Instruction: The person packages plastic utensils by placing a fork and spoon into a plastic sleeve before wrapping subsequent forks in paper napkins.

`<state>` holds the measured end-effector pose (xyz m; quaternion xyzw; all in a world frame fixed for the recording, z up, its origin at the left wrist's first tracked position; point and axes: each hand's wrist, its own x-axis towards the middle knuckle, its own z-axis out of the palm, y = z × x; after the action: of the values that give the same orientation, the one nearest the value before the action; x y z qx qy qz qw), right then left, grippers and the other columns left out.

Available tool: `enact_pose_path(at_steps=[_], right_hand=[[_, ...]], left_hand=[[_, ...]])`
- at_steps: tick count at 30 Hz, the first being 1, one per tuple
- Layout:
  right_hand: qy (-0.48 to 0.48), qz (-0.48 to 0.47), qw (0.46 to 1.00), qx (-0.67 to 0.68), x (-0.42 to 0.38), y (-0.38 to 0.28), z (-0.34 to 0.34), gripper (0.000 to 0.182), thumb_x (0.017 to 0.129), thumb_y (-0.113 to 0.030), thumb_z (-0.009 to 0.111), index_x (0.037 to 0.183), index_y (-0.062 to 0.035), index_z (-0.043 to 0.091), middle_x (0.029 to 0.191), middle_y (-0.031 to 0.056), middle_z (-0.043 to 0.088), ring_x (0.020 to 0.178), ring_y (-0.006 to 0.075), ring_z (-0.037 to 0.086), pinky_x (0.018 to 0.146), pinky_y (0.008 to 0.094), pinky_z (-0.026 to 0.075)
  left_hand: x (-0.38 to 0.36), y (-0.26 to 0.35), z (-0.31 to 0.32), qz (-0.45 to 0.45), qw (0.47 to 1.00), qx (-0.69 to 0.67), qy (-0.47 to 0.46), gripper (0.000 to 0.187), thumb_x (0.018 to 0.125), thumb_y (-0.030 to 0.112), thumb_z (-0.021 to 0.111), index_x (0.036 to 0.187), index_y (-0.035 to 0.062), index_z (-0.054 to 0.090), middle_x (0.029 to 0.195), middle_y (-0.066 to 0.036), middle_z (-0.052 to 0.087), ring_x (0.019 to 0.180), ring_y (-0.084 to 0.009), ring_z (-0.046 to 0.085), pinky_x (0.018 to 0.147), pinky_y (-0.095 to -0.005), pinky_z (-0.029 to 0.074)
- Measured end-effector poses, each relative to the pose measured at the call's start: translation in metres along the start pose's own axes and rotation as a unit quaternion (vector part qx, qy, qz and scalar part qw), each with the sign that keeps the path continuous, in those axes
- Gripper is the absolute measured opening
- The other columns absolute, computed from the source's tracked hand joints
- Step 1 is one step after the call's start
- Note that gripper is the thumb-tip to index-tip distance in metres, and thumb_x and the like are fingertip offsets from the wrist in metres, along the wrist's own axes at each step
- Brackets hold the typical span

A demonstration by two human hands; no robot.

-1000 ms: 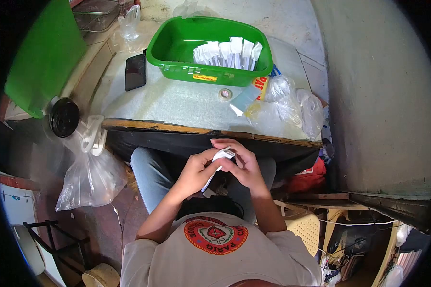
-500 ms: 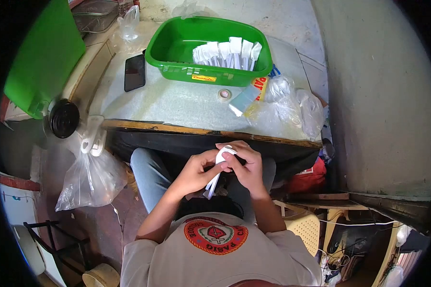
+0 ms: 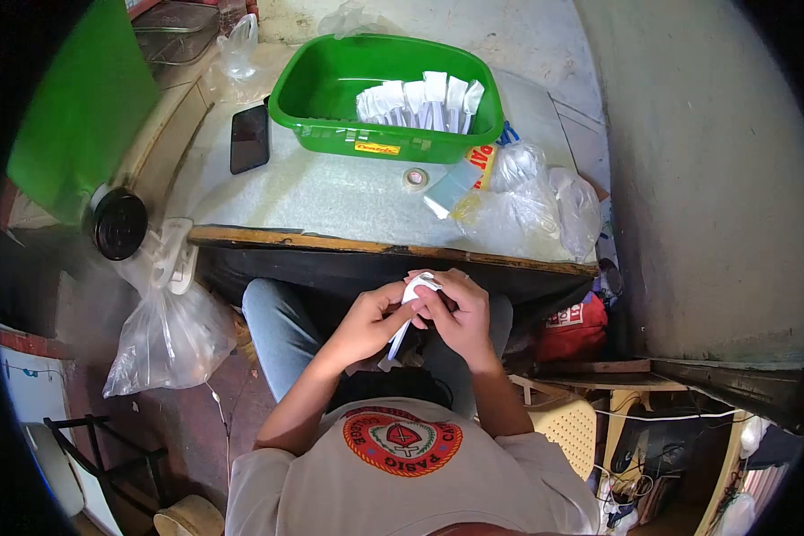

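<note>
Both hands meet above my lap, just in front of the table edge. My left hand (image 3: pixel 372 323) is closed, its thumb and fingers pinching a slim white item wrapped in what looks like tissue (image 3: pixel 420 284). A narrow bluish-white handle (image 3: pixel 397 343) sticks out below, toward my body. My right hand (image 3: pixel 461 314) is closed on the wrapped upper end, thumb pressed against it; its other fingers lie partly behind the item. Several similar white-topped items (image 3: pixel 420 100) with narrow pale handles stand in a row inside the green basin (image 3: pixel 308 134).
On the table (image 3: pixel 330 201) are a black phone (image 3: pixel 249 139), a tape roll (image 3: pixel 414 179), a clear plastic pack (image 3: pixel 451 186) and crumpled plastic bags (image 3: pixel 531 196). A clear bag (image 3: pixel 174 330) hangs from a white clip (image 3: pixel 180 263) at the left edge. A wall (image 3: pixel 697 179) rises at right.
Both hands stay in nearly the same place on the wrapped item. The white top looks folded slightly differently, and the handle's lower end shows narrower.
</note>
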<state>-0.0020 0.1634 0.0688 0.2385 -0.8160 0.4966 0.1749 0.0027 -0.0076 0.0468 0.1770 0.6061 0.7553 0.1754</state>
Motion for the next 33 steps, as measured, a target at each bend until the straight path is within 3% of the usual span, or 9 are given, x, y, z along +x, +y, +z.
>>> enact_pose_path(at_steps=[3, 6, 12, 19, 31, 33], right_hand=[[0.006, 0.062, 0.995, 0.079, -0.007, -0.001, 0.003, 0.019, 0.087, 0.0, 0.064, 0.105, 0.0015, 0.068, 0.098, 0.0109, 0.072, 0.075, 0.0125, 0.066, 0.064, 0.0248, 0.051], [0.007, 0.055, 0.995, 0.088, -0.01, 0.004, 0.006, 0.018, 0.09, 0.0, 0.062, 0.107, 0.0027, 0.067, 0.1, 0.0118, 0.071, 0.074, 0.0095, 0.066, 0.06, 0.0217, 0.052], [-0.015, 0.111, 0.986, 0.124, -0.011, -0.002, 0.004, 0.019, 0.091, 0.001, 0.06, 0.109, 0.0051, 0.065, 0.103, 0.0118, 0.07, 0.073, 0.0081, 0.064, 0.059, 0.0207, 0.052], [-0.033, 0.111, 0.982, 0.151, -0.011, 0.003, -0.001, 0.022, 0.09, 0.002, 0.062, 0.112, 0.0045, 0.065, 0.104, 0.011, 0.069, 0.075, 0.007, 0.063, 0.063, 0.0206, 0.053], [-0.053, 0.106, 0.983, 0.139, -0.009, 0.007, -0.006, 0.026, 0.089, 0.001, 0.064, 0.115, 0.0029, 0.064, 0.098, 0.009, 0.067, 0.078, 0.0087, 0.063, 0.066, 0.0216, 0.053], [-0.06, 0.132, 0.97, 0.195, -0.01, 0.009, -0.006, 0.026, 0.089, 0.002, 0.063, 0.114, 0.0031, 0.064, 0.097, 0.0087, 0.066, 0.077, 0.0082, 0.063, 0.065, 0.0211, 0.052]], left_hand=[[-0.002, -0.003, -0.001, 0.0, 1.0, 0.004, -0.015, 0.021, 0.098, 0.011, 0.056, 0.113, -0.0037, 0.06, 0.097, -0.007, 0.067, 0.085, -0.0119, 0.065, 0.079, -0.0268, 0.052], [-0.004, -0.005, -0.001, -0.002, 0.999, 0.015, -0.03, 0.021, 0.098, 0.011, 0.056, 0.113, -0.0034, 0.06, 0.098, -0.007, 0.067, 0.085, -0.0121, 0.065, 0.078, -0.027, 0.052], [-0.003, 0.0, -0.004, -0.006, 0.999, 0.031, -0.043, 0.018, 0.098, 0.01, 0.055, 0.111, -0.0021, 0.06, 0.095, -0.006, 0.066, 0.082, -0.012, 0.063, 0.077, -0.0274, 0.052], [0.0, -0.005, -0.005, -0.006, 0.998, 0.064, -0.016, 0.013, 0.094, 0.004, 0.057, 0.103, -0.0035, 0.062, 0.087, -0.008, 0.068, 0.077, -0.0135, 0.065, 0.073, -0.0278, 0.053], [0.003, 0.005, -0.002, 0.023, 0.987, 0.16, 0.005, 0.014, 0.095, 0.002, 0.055, 0.104, -0.0046, 0.062, 0.086, -0.007, 0.067, 0.079, -0.0119, 0.063, 0.076, -0.0283, 0.051], [0.002, 0.002, -0.003, 0.024, 0.987, 0.157, 0.003, 0.014, 0.094, 0.002, 0.055, 0.104, -0.0046, 0.062, 0.085, -0.01, 0.068, 0.077, -0.0147, 0.065, 0.073, -0.0292, 0.052]])
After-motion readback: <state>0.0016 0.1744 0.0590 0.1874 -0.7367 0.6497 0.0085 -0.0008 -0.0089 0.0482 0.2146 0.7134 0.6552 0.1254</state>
